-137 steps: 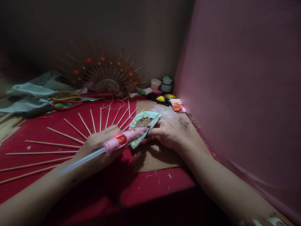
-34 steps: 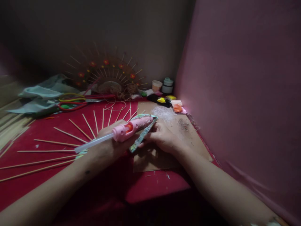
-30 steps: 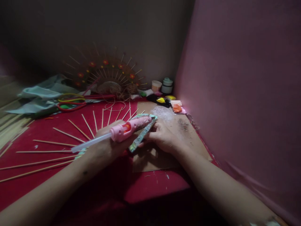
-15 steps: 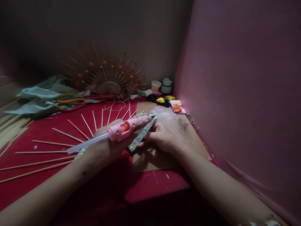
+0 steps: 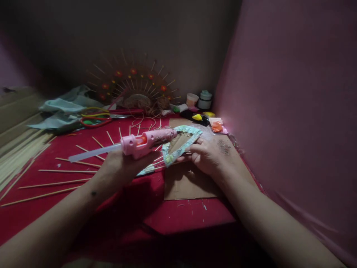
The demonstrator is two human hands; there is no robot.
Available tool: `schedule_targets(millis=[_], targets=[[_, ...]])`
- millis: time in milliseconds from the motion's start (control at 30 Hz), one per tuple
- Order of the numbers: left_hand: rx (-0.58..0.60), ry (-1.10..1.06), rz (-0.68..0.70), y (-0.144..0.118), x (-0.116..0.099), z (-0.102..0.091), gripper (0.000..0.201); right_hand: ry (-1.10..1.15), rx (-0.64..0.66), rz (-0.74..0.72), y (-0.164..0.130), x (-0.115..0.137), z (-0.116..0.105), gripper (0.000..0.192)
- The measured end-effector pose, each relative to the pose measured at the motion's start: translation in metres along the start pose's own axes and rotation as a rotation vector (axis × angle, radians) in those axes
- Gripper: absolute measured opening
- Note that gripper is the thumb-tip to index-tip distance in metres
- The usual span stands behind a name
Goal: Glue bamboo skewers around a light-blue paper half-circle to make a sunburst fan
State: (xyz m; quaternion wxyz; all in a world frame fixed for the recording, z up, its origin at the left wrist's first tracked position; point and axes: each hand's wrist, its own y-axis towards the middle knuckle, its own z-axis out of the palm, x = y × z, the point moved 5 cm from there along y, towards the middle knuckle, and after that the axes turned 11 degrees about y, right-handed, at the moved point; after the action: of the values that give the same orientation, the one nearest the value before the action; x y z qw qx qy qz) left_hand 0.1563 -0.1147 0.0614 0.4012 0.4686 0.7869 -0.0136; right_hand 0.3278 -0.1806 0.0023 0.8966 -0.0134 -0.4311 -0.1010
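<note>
On the red tabletop [image 5: 195, 216], bamboo skewers [image 5: 67, 172] fan out at left, where the left hand [image 5: 122, 169] is wrapped around a pink glue gun [image 5: 145, 140] whose nozzle has lifted off the work compared with half a second ago. To its right, the right hand [image 5: 208, 156] pinches a paper-covered fan-shaped frame [image 5: 181, 143], now tilted face-up rather than edge-on above the cardboard sheet [image 5: 192, 182]. The hands are apart; gluing looks paused.

left hand [image 5: 122, 169] hides glue gun [image 5: 147, 139] grip | far jars [image 5: 205, 99] blurred (labels unreadable)
</note>
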Motion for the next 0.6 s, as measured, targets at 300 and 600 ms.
schedule_targets(millis=[300, 600], targets=[[0.228, 0.0, -0.192, -0.002, 0.017, -0.017, 0.05, 0.101, -0.151, -0.045, 0.004, 0.004, -0.019, 0.019], [0.365, -0.012, -0.043, -0.003, 0.019, -0.015, 0.048, 0.115, -0.255, -0.119, 0.001, 0.013, -0.021, 0.015]])
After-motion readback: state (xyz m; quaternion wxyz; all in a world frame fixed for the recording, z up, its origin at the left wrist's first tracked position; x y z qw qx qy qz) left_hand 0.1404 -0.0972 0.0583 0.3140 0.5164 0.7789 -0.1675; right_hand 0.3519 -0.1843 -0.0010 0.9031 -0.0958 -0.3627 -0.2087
